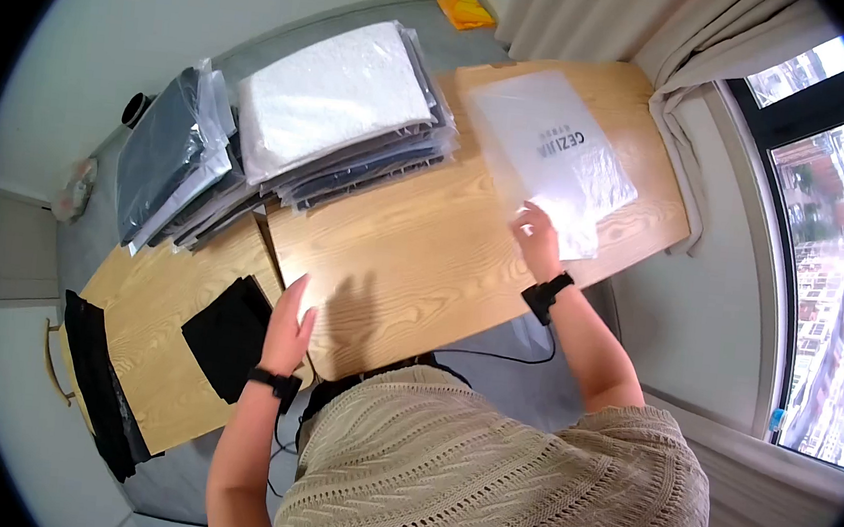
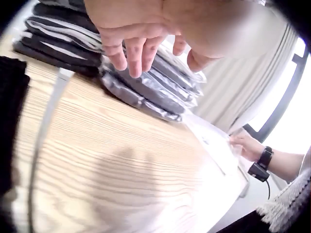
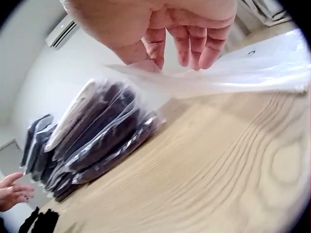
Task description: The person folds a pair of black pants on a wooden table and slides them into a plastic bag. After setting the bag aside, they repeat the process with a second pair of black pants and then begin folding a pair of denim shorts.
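Observation:
At the right of the table lies a translucent plastic bag with dark printed lettering. My right hand pinches its near edge; the right wrist view shows thumb and forefinger on the raised film. My left hand hovers above the table near the middle, fingers extended and holding nothing. Beside it, on the left, sits a folded black garment. In the left wrist view, the left fingers hang loosely in front of the bagged stacks.
Piles of bagged, folded garments stand at the back, one topped with white, another with dark cloth. A long black garment lies along the left edge. The wooden table has a seam near my left hand. A cable hangs below the front edge.

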Available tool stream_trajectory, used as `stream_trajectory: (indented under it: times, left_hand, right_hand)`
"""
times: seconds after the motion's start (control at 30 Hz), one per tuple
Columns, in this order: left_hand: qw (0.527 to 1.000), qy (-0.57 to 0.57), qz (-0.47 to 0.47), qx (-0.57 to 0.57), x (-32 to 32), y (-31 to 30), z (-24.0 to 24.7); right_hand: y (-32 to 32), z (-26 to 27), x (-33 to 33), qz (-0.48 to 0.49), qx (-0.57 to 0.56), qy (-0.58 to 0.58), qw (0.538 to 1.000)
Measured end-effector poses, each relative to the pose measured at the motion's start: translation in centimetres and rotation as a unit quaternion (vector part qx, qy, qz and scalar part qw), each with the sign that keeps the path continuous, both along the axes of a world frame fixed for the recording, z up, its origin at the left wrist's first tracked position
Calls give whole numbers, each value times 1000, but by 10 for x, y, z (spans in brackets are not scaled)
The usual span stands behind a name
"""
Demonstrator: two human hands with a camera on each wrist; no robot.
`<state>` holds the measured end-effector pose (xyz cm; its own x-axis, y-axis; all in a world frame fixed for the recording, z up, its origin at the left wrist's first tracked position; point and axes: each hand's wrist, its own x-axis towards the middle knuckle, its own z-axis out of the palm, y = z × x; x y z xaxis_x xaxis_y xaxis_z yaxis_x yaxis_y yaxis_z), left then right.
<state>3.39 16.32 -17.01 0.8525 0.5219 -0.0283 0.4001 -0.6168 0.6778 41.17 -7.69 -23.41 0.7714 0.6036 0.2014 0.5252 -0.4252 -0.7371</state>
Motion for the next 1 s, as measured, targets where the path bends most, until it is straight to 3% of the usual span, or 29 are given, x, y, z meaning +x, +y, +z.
stream_trajectory:
  times: [0.13,0.17,0.2,0.23,0.3,0.37,0.43,0.5,0.57,0.63,0.7,0.73,0.8,0.9,1.0]
  left_hand:
    - [983,-12,-122,-138,67,-22,-9]
    - [973,-7,-149,-175,82,-30,-5]
    - [968,-6,-157,-196,94,-36,-8]
    - [963,-6,-163,-216,104,-41,-14]
    - [926,-46,-128,-352,118,-52,-49]
    - [908,-10,-107,-405,125,-62,-78]
    - [945,1,-136,-297,119,-68,-70]
    - [934,45,-130,-329,109,-67,-60]
    - [959,9,-164,-229,89,-61,-68]
    - [965,13,-118,-232,60,-50,-59]
    - [983,-94,-58,-149,29,-35,-58]
    - [973,-34,10,-226,9,-25,-21]
    - [974,-79,76,-196,-40,-5,-12]
    - [945,-123,191,-234,-124,24,-3]
    - [916,-169,295,-211,-212,46,3]
  right_hand:
    - [-3,20,-93,108,-22,85,990]
    - [-4,16,-113,138,-19,158,977]
    - [-5,14,-129,167,-17,231,958]
    - [-5,12,-144,171,-23,237,956]
    - [-5,16,-170,271,-26,235,933]
    - [-5,19,-188,296,-38,218,929]
    - [-1,14,-198,350,-37,205,913]
    - [9,25,-205,383,6,202,902]
    - [20,37,-212,380,-41,280,881]
    - [35,32,-223,360,-20,323,875]
    - [51,33,-228,368,-36,317,873]
    - [63,33,-229,358,-63,329,871]
    - [88,36,-238,342,-74,334,876]
    - [128,45,-261,292,-59,372,879]
    - [164,39,-289,302,-47,368,878]
